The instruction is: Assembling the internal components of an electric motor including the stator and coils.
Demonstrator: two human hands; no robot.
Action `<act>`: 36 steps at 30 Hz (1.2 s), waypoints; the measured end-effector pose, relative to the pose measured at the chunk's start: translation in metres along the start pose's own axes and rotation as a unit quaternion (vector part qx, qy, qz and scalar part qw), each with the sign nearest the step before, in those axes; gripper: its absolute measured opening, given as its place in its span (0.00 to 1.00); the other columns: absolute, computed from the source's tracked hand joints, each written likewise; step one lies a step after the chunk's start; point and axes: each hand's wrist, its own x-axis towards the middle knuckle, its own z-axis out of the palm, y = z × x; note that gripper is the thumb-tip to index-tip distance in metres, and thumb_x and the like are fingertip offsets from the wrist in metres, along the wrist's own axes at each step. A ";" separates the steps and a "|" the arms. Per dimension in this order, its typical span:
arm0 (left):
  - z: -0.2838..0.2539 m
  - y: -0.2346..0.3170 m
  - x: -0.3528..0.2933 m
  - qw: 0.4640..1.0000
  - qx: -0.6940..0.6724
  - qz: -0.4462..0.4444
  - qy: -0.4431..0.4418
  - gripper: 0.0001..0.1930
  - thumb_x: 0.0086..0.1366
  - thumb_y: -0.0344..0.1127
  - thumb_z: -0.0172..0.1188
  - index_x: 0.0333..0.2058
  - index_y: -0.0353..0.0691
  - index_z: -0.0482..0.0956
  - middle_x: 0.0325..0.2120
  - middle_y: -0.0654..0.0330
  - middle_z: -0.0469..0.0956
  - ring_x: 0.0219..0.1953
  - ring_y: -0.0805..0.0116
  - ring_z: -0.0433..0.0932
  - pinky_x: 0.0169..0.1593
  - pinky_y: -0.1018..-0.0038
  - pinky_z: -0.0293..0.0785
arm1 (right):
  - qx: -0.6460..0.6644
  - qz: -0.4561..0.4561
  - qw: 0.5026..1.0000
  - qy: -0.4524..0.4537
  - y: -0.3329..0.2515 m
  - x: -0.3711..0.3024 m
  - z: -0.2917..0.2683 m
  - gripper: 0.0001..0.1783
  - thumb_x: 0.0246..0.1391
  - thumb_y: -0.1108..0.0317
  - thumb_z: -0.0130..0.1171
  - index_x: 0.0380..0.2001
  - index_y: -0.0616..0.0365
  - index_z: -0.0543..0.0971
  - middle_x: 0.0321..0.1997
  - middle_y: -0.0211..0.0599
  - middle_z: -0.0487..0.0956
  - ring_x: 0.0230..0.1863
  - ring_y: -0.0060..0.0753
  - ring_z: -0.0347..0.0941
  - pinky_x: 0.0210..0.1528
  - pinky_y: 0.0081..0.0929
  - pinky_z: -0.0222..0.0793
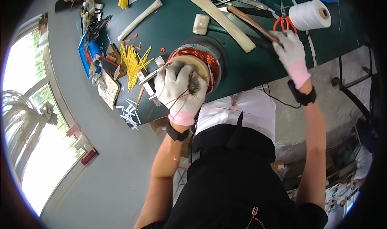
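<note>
My left hand (179, 87), in a white glove with a pink cuff, rests over a round stator (215, 69) wound with copper wire. Its fingers are closed on several thin dark and reddish wires (184, 95), which trail past the wrist toward my lap. A pale wooden disc (201, 67) lies partly under this hand. My right hand (291, 53), gloved alike, is at the far right of the table, with thumb and fingers closed about the near end of a brown wooden stick (250, 20). Red-handled scissors (284, 22) lie just beyond its fingertips.
A white thread spool (308, 15) stands by the scissors. A mallet (201, 24), a long pale wooden bar (219, 19) and a shorter pale stick (139, 21) lie beyond the stator. Yellow sleeves (132, 65) and white strips (129, 115) lie at the left, near a metal clamp (151, 81).
</note>
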 end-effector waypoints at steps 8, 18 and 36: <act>0.006 0.011 0.003 0.996 0.028 -0.079 0.043 0.09 0.49 0.32 0.65 0.32 0.45 0.83 0.37 0.55 0.79 0.40 0.47 0.76 0.48 0.56 0.73 | 0.430 0.099 0.870 -0.219 -0.153 0.014 0.006 0.11 0.54 0.68 0.62 0.38 0.64 0.79 0.34 0.48 0.82 0.36 0.45 0.81 0.41 0.35 0.76; 0.002 0.010 0.003 0.996 -0.010 -0.085 0.031 0.13 0.44 0.31 0.64 0.32 0.47 0.83 0.37 0.58 0.79 0.42 0.48 0.78 0.45 0.58 0.76 | 0.270 -0.054 0.929 -0.246 -0.148 0.014 0.005 0.06 0.56 0.73 0.59 0.35 0.64 0.76 0.33 0.39 0.79 0.34 0.26 0.77 0.39 0.27 0.73; 0.008 0.006 0.002 0.997 -0.017 -0.075 0.022 0.15 0.39 0.34 0.65 0.31 0.49 0.82 0.39 0.59 0.78 0.43 0.45 0.78 0.45 0.54 0.73 | 0.403 -0.032 0.890 -0.212 -0.143 0.025 0.029 0.22 0.51 0.79 0.50 0.51 0.64 0.79 0.44 0.39 0.76 0.48 0.36 0.75 0.50 0.30 0.73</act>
